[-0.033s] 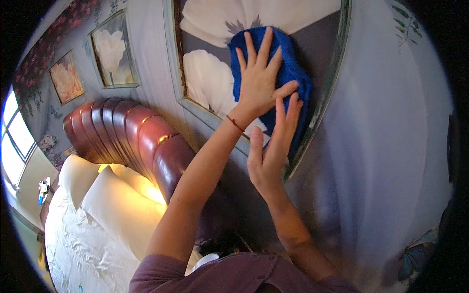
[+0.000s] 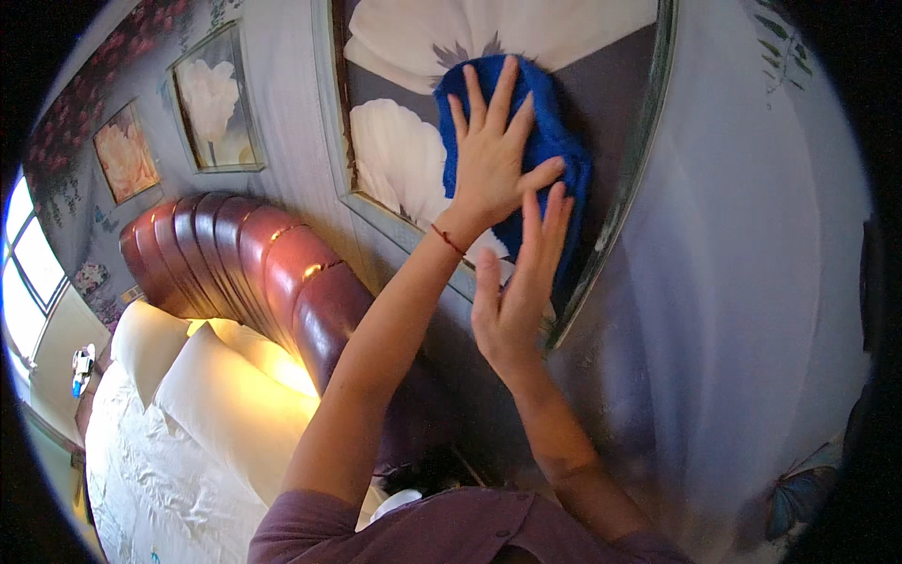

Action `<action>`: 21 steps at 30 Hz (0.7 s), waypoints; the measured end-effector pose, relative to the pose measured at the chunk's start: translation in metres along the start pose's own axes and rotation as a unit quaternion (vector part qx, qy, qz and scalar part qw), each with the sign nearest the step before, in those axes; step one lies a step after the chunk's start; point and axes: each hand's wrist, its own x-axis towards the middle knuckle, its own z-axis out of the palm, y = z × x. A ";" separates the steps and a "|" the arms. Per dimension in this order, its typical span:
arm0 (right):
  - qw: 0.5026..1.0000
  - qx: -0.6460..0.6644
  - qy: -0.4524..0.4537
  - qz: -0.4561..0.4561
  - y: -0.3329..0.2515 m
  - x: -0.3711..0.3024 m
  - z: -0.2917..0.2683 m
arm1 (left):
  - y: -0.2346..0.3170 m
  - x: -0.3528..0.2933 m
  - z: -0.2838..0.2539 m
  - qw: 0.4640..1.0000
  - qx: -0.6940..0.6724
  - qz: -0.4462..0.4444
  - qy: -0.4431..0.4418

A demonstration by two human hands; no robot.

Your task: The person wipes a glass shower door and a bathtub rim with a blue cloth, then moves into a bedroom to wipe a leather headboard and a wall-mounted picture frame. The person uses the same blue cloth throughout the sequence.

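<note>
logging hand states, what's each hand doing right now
Left hand: open, spread on the blue cloth.
Right hand: open, contact with the cloth unclear.

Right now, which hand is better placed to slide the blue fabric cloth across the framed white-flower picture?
Probably the left hand: it lies spread on the blue cloth, over the framed picture. The right hand sits lower, edge-on; its contact is unclear.

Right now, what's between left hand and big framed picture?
A blue cloth, spread under the left hand against the framed picture; head view shows it.

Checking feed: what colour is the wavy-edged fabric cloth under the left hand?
The cloth is deep blue; head view.
</note>
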 end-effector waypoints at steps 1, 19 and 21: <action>1.000 0.001 -0.020 0.003 0.000 -0.004 0.004 | -0.008 -0.006 0.000 1.000 -0.001 -0.007 0.007; 0.999 -0.026 -0.027 0.000 -0.009 0.029 0.045 | -0.057 0.031 -0.007 0.997 0.016 0.066 0.039; 0.997 0.002 -0.081 -0.012 -0.005 0.024 0.063 | -0.091 0.000 -0.009 0.999 0.023 0.021 0.022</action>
